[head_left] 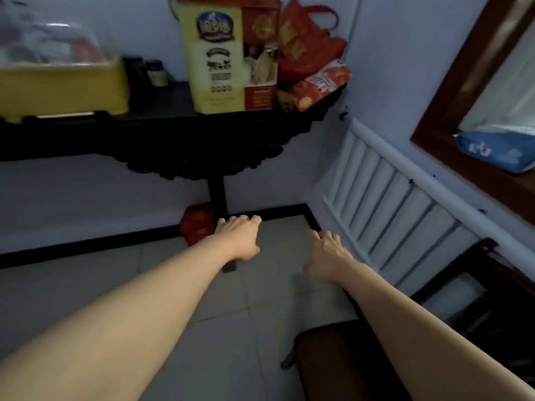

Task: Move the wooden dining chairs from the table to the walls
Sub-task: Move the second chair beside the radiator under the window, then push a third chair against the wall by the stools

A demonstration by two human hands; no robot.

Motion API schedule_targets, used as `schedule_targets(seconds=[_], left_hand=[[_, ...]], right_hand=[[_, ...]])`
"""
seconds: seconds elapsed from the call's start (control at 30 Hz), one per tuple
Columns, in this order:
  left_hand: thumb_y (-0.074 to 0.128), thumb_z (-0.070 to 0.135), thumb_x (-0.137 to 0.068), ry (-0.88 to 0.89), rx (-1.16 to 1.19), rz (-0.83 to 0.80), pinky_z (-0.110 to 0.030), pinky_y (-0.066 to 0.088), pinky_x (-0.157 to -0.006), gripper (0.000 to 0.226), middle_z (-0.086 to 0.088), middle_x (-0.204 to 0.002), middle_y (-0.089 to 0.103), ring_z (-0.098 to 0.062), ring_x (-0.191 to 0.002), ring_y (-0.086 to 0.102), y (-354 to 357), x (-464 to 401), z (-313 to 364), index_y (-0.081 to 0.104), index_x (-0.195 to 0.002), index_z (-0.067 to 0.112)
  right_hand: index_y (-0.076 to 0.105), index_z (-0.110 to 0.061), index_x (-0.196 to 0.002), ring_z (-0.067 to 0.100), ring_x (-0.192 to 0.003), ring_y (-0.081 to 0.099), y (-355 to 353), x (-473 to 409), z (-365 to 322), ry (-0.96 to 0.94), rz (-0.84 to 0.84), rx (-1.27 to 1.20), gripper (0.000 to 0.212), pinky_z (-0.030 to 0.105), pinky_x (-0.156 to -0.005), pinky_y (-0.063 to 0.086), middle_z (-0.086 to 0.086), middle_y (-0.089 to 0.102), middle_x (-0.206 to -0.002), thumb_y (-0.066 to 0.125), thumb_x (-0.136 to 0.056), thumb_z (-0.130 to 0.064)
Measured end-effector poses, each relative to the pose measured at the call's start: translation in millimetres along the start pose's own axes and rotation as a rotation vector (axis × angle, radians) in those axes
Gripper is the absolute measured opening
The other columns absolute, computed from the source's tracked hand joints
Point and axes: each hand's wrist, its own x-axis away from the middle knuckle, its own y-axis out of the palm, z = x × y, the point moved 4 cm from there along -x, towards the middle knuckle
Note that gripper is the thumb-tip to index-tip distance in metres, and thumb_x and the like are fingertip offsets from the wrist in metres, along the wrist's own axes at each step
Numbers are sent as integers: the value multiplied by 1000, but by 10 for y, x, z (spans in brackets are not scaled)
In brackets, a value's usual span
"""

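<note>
Two empty hands (241,237) over tiled floor (220,328)

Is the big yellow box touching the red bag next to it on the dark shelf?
Touching. In the head view the red bag presses against the right side of the yellow box, with no wall showing between them.

Not much to read from here. The tall yellow box (215,53) on the dark console table (162,131) carries a blue badge logo and rows of characters, all too blurred to make out. Right of that box, the red bag (304,39) shows gold characters, unreadable. The red packet (321,88) below it has print, also illegible. The blue pack (495,149), far right of the box, bears a blurred mark.
</note>
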Motion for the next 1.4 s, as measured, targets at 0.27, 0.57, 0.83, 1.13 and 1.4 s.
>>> schedule_targets(seconds=[0.27, 0.57, 0.83, 1.13, 1.4], left_hand=[[63, 33, -83, -199, 67, 39, -48, 27, -108, 68, -7, -137, 47, -30, -129, 41, -59, 312, -1589, 30, -141, 19], [60, 32, -85, -494, 138, 73, -45, 32, -103, 57, -8, -136, 48, -29, -127, 43, -51, 1068, -3233, 37, -135, 19], [58, 33, -87, -772, 281, 60, -49, 26, -109, 68, -12, -145, 42, -32, -131, 42, 81, 1873, -4361, 26, -144, 16], [56, 33, -88, -1117, 403, 105, -50, 24, -110, 66, -11, -145, 40, -33, -132, 38, 54, 2371, -5280, 26, -144, 17], [57, 32, -87, -1379, 498, 168, -49, 30, -104, 63, -11, -140, 42, -32, -126, 42, 3, 2754, -5839, 29, -141, 16]], right_hand=[[19, -13, -145, 32, -133, 27, 67, -353, -1651, -222, -41, 31, 78, 42, -106, 35, 15, 29, -143, 63, -84, -33], [25, -12, -140, 33, -126, 34, 348, -550, -3386, -490, -87, 153, 76, 45, -103, 40, 15, 34, -137, 67, -81, -33], [17, -15, -146, 34, -134, 28, 639, -596, -4876, -774, -160, 235, 88, 45, -108, 35, 17, 25, -147, 71, -79, -35], [13, -15, -148, 33, -136, 23, 880, -764, -6359, -1120, -226, 347, 89, 45, -109, 34, 16, 22, -149, 68, -81, -36], [15, -13, -147, 34, -137, 22, 989, -878, -7474, -1378, -313, 460, 86, 42, -112, 29, 18, 23, -149, 66, -83, -37]])
